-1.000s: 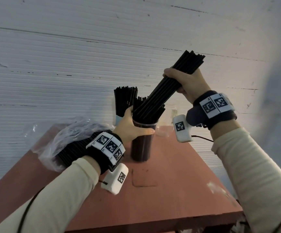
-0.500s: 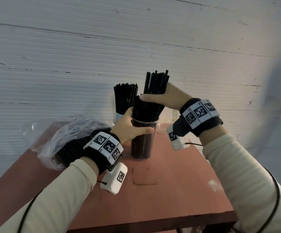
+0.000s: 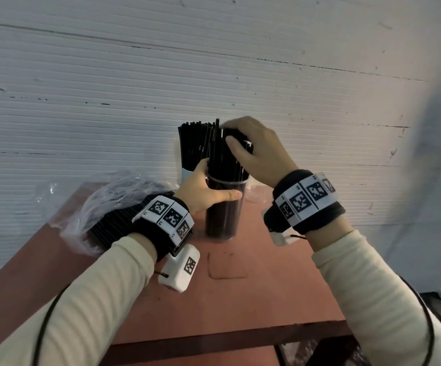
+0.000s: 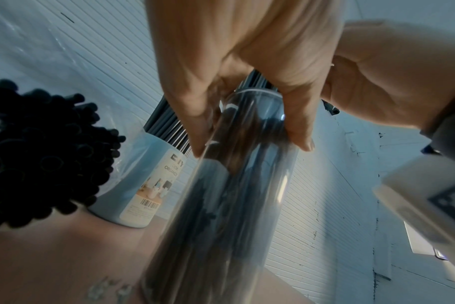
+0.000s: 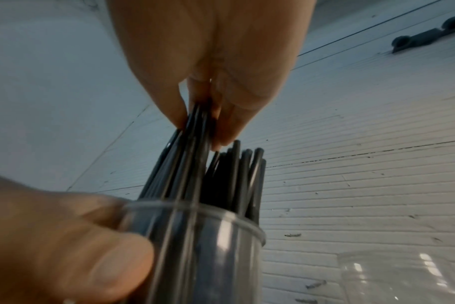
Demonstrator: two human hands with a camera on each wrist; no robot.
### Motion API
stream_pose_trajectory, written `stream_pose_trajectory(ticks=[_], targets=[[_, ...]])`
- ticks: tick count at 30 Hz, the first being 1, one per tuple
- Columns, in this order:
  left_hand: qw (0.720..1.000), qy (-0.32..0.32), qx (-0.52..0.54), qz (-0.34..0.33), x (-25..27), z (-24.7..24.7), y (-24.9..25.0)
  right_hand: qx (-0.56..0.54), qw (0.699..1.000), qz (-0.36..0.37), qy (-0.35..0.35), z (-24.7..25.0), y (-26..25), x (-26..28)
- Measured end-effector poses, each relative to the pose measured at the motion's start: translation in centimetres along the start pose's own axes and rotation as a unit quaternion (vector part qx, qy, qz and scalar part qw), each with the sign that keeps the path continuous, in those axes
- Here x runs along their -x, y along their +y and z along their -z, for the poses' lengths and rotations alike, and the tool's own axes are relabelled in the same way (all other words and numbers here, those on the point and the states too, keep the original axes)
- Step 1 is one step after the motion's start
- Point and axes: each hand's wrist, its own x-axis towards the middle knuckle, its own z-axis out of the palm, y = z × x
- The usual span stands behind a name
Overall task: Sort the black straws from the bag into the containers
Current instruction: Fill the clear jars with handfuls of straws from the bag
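Note:
A clear cylindrical container [image 3: 223, 215] [image 4: 221, 205] [image 5: 203, 246] full of black straws [image 3: 222, 154] [image 5: 221, 179] stands upright on the red-brown table [image 3: 240, 299]. My left hand [image 3: 203, 191] [image 4: 247, 82] grips it just below the rim. My right hand [image 3: 256, 151] [image 5: 210, 82] sits on top of the straws, thumb and fingers pinching a bunch of them at their upper ends. Behind it stands a pale blue container [image 3: 186, 174] [image 4: 140, 185], also filled with black straws [image 3: 193, 143]. A clear plastic bag [image 3: 103, 207] holding more straws [image 4: 34, 152] lies at the left.
A white ribbed wall [image 3: 214, 75] rises right behind the table. Another clear empty container [image 5: 403, 277] stands to the right of the held one. The table's front edge [image 3: 227, 342] is close to me, with a drawn rectangle outline [image 3: 226, 265] on the top.
My right hand has swung the tilted bunch of straws upright and lowered it into the clear container, sinking to just above the other straw tops. The left hand stayed on the container.

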Motion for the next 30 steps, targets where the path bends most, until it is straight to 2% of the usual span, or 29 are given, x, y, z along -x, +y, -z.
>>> stream_pose_trajectory(ticks=[5, 8, 10, 12, 14, 19, 23, 25, 30], targets=[[1.000, 0.008, -0.003, 0.010, 0.1, -0.2, -0.1, 0.017, 0.999, -0.019, -0.022, 0.0, -0.5, 0.8], [1.000, 0.008, -0.013, 0.006, 0.3, -0.2, 0.1, 0.006, 1.000, 0.015, -0.009, 0.2, -1.3, 0.4], [1.000, 0.006, -0.019, 0.006, 0.3, -0.2, 0.2, 0.026, 0.998, 0.023, -0.047, 0.0, -1.5, 0.5], [1.000, 0.002, -0.017, 0.009, 0.5, -0.2, 0.3, 0.066, 0.993, 0.007, -0.100, -0.3, -1.2, 0.9], [1.000, 0.003, -0.007, 0.008, 0.6, -0.2, 0.3, 0.091, 0.988, -0.011, -0.124, -0.5, -1.0, 1.5], [1.000, 0.007, 0.006, 0.011, 0.7, -0.3, 0.5, 0.088, 0.993, -0.025, -0.069, -0.4, -1.0, 2.1], [0.999, 0.006, 0.025, 0.021, 0.7, -0.5, 0.9, 0.086, 0.989, -0.052, -0.109, -0.7, -0.6, 2.4], [0.999, -0.003, 0.028, 0.029, 0.7, -0.4, 1.0, 0.073, 0.991, -0.056, -0.102, -0.6, -0.6, 2.2], [0.999, -0.016, 0.002, 0.049, 1.7, 1.5, 0.9, 0.040, 0.999, -0.027, -0.024, -0.8, -2.4, 1.6]])
